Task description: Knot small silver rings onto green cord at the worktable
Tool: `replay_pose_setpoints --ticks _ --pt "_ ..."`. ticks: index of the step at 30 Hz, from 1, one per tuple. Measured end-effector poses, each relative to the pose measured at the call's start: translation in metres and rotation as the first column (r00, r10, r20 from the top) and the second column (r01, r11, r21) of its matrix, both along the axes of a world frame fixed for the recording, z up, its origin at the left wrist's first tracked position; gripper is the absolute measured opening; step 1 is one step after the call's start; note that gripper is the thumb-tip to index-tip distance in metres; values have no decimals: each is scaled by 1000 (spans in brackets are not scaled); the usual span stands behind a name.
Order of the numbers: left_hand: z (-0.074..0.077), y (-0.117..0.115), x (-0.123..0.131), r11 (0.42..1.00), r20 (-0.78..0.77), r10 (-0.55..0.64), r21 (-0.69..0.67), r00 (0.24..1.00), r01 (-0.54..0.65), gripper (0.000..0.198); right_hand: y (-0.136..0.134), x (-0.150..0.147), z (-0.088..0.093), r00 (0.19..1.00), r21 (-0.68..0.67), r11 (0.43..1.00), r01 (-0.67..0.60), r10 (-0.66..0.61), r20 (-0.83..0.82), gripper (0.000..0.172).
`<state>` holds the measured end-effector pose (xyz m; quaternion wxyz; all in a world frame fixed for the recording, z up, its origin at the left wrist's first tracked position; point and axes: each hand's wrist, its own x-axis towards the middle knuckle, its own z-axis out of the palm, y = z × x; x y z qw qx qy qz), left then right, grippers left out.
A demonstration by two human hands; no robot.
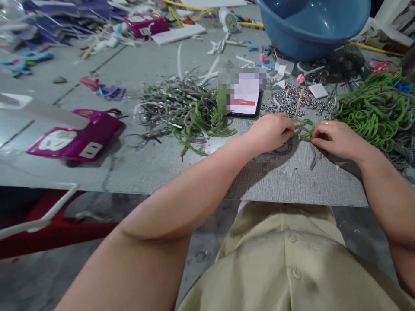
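Between my two hands, just above the table's front part, is a small looped bundle of green and grey cord point(304, 131). My left hand point(274, 131) pinches its left side, with a thin wooden stick point(298, 105) standing up close to the fingertips. On the other side, the fingers of my right hand point(337, 138) are closed at the cord's right edge. Silver metal beads point(288, 101) lie scattered just behind the hands. To the right rests a large heap of green cords point(369, 108). A pile of green and grey cords with metal parts point(188, 108) lies to the left.
A phone point(244, 97) with a lit screen stands behind my left wrist. Farther back is a blue basin point(311, 39). A magenta device point(78, 134) sits at the left, another magenta device point(145, 25) behind it. Scraps litter the grey table point(155, 172).
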<state>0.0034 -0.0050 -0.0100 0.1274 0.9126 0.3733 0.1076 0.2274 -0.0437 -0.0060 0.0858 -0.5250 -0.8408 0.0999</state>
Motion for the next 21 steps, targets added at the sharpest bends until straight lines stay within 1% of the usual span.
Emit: replay_pose_setpoints --ticks 4,7,10,12,14,15,16,18,20,21 --pt "7 2 -5 1000 -3 -4 -11 1000 4 25 3 6 5 999 -23 1000 21 -21 25 11" --pt "9 5 -9 1000 -25 -1 1 1000 2 25 5 17 7 995 -25 998 63 -61 84 10" --pt "9 6 -10 1000 -58 7 7 998 -7 26 6 28 5 977 -2 991 130 -128 168 12" --pt "9 6 -10 1000 -79 14 7 997 -13 26 5 30 3 971 54 987 152 -159 177 12" --pt "9 5 -8 1000 -90 16 -4 996 -16 27 2 24 2 980 148 976 159 -174 92 8" --pt "9 5 -7 1000 -91 13 -15 996 -14 28 1 18 1 985 197 966 165 -172 18 9" --pt "8 4 -6 1000 -90 9 -25 996 -12 28 -1 11 -1 987 231 959 162 -151 -63 14" --pt "8 3 -4 999 -79 -2 -33 997 0 28 -3 -6 -5 986 230 968 97 -62 -157 21" --pt "7 3 -4 1000 -71 -7 -25 997 5 28 -3 -22 -11 985 236 971 36 6 -175 22" --pt "6 3 -4 1000 -70 -6 -18 998 5 28 -2 -28 -15 986 232 973 23 17 -166 22"
